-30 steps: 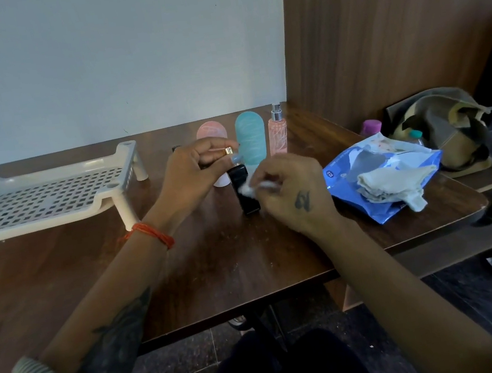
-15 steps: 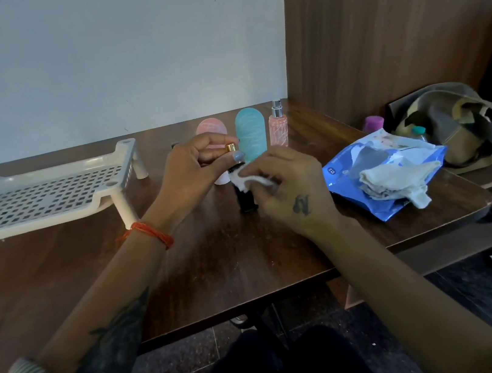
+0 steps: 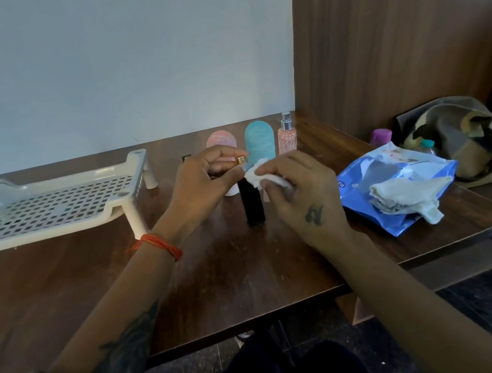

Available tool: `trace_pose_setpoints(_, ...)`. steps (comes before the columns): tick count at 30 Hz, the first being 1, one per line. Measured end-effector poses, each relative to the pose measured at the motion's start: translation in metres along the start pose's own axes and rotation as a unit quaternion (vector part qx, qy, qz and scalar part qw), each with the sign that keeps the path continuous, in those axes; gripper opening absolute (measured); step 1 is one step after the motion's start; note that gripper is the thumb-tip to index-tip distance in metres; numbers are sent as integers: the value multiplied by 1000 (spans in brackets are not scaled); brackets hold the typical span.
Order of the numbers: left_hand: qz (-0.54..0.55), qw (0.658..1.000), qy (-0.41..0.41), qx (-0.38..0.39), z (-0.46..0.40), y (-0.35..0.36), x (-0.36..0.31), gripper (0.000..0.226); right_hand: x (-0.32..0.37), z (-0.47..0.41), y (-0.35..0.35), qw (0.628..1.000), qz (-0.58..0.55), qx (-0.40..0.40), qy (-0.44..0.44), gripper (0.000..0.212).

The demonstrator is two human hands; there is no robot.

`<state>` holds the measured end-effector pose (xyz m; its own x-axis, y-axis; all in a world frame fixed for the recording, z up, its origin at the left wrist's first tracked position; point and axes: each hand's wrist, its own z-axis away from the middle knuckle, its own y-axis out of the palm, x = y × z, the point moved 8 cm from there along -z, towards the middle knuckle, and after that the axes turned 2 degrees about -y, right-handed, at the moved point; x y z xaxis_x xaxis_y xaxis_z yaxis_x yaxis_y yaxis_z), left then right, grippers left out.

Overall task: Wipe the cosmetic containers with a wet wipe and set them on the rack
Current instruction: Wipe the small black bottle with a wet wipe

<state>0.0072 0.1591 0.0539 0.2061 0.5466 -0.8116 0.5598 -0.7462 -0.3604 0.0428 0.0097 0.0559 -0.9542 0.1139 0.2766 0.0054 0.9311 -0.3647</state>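
While a black bottle [image 3: 252, 202] with a gold cap stands upright on the wooden table [image 3: 234, 268] at the centre of the frame, the person's left hand [image 3: 202, 183] pinches its cap between fingertips and thumb. Just to the right, the right hand [image 3: 299, 191] is closed on a crumpled white wet wipe [image 3: 257, 173], pressing it against the top of the bottle. Behind the hands, at the upper middle, a pink container [image 3: 222, 140], a teal container [image 3: 260, 142] and a pink spray bottle [image 3: 287, 135] stand in a row near the wall. At the left of the frame sits the white perforated rack [image 3: 49, 206], well apart from the bottles and with nothing on it. To the right of centre lies an open blue wipe packet [image 3: 364, 175] with a used cloth-like wipe [image 3: 409, 197] draped over it. Farther right, beside the wood panel, are a purple cap [image 3: 381, 135] and a rumpled bag [image 3: 454, 136]. An orange thread bracelet [image 3: 159, 247] circles the left wrist.
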Motion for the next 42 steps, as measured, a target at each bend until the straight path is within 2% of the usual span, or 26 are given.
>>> trace_pose_setpoints(4,4,1000,17,14,0,2,-4,16,-4,3,11,998,-21,49,21,9)
trace_pose_setpoints(7,11,1000,19,11,-1,-1,-5,16,-10,1,1,999,-11,-1,44,8)
trace_pose_setpoints(9,21,999,24,15,0,0,-7,18,-5,-1,-5,999,-9,-30,24,10)
trace_pose_setpoints(13,47,998,27,10,1,1,-10,20,4,1,6,1000,-11,23,-15,11)
trace_pose_setpoints(18,48,998,19,21,3,2,-10,25,-15,1,6,997,-15,29,73,14)
trace_pose_setpoints(21,54,998,23,23,2,2,-10,17,-7,-1,-2,999,-23,-20,41,12)
trace_pose_setpoints(23,46,998,27,20,2,1,-10,16,-2,0,3,1000,-25,-1,13,12)
trace_pose_setpoints(28,35,999,28,23,2,1,-9,22,-16,2,9,997,-21,27,70,12)
trace_pose_setpoints(32,34,998,37,43,5,7,-13,20,-9,0,1,999,-13,-13,36,6)
trace_pose_setpoints(38,32,998,27,47,5,5,-9,25,-10,3,13,998,-19,47,29,8)
trace_pose_setpoints(41,40,998,4,44,3,4,-5,25,-12,1,6,998,-22,6,56,3)
trace_pose_setpoints(42,38,998,-3,41,2,4,-3,26,-14,1,2,997,-23,-16,74,10)
